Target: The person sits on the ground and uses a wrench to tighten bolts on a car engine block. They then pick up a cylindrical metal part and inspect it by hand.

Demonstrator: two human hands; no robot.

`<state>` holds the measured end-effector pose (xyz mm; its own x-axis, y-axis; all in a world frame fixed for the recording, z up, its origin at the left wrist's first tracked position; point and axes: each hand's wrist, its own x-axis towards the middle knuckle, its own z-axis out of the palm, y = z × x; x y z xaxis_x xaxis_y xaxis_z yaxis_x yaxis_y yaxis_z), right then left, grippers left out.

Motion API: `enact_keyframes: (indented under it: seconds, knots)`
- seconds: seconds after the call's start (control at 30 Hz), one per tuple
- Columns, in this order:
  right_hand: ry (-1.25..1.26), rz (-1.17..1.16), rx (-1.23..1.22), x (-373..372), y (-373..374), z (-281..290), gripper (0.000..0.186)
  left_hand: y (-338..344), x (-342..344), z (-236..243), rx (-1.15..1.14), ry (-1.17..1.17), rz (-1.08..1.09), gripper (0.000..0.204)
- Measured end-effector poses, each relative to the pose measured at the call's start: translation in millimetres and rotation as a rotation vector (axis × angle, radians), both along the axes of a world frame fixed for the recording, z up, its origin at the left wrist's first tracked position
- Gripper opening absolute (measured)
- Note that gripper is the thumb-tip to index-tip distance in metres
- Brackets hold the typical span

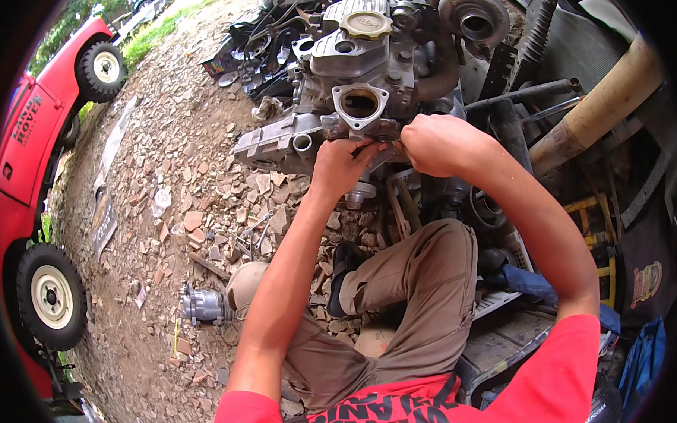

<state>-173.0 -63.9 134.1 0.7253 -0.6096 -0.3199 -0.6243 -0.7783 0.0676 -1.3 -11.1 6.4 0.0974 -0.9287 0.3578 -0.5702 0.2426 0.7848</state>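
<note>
Engine (392,72): it stands in the far middle of my view, grey bare metal, with a cap (366,24) seated on top.
Flange (359,126): I see it on the engine's near side, three-cornered around a dark round opening, just above both hands.
Left hand (342,165): it is at the engine's lower near edge, fingers bent and bunched together under the flange; I cannot tell whether they grip anything.
Right hand (438,144): it curls in like a loose fist just right of the flange, its fingertips mostly hidden from me, so I cannot tell what it has hold of.
Between the hands: the fingertips come close together; anything lying there is too small for me to make out.
Casing (270,143): it juts left from the engine, with an open tube end facing near.
Disc (360,191): pale and round, just below the left hand.
Legs (417,296): folded near, in brown trousers.
Ground: stones (193,220) spread left, and a silvery metal part (203,306) lies beside the left knee.
Right side: I have a turbo (451,14) far, a beige pole (599,109) slanting, and a blue cloth (530,284) nearer.
Left edge: a red car (46,138) with cream wheels.
</note>
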Motion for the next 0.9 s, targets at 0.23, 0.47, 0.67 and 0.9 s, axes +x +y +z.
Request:
enact_keyframes:
  seconds: [0.23,0.47,0.67,0.9]
  knots:
    - [-0.051,0.007,0.112,-3,-26,-13,0.026,-4,-7,-8,-0.035,-0.019,0.072,0.017]
    - [-0.541,0.167,0.162,-34,-34,-52,0.026,3,-5,-7,-0.059,0.009,0.083,0.016]
    - [-1.103,0.095,0.044,-47,-28,-151,0.023,-2,-17,-4,-0.091,-0.075,0.118,0.023]
    - [-0.988,0.052,0.000,-38,-28,-148,0.025,-1,-6,-9,-0.027,0.097,0.026,0.018]
